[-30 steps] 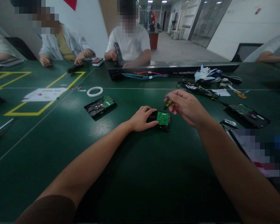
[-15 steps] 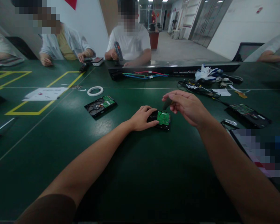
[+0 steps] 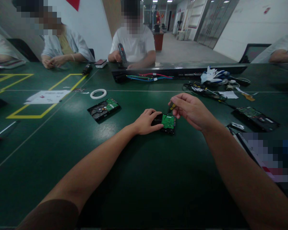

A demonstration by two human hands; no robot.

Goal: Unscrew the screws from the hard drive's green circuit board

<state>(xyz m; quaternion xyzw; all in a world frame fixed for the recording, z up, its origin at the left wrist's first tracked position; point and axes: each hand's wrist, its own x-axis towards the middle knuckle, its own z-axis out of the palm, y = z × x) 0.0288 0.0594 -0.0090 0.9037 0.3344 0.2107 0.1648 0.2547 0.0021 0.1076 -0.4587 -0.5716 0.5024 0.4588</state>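
Note:
A hard drive (image 3: 168,122) lies on the green table with its green circuit board facing up. My left hand (image 3: 147,121) grips its left end, thumb along the near edge and fingers over the far side, covering that part. Above the drive's right end, my right hand (image 3: 188,108) is closed on a screwdriver (image 3: 172,107) with a dark and yellow handle. The tool slants down to the left toward the circuit board; whether its tip touches a screw is too small to tell.
A second hard drive (image 3: 104,109) and a white tape roll (image 3: 98,93) lie to the left. On the right are another drive (image 3: 255,118), black cables (image 3: 204,91) and gloves (image 3: 211,76). A long black panel (image 3: 180,72) spans the back. Co-workers sit across the table.
The screwdriver has turned in my right fingers, showing yellow on its handle. My left hand and the drive stay put. A co-worker at the far left has brought both hands together.

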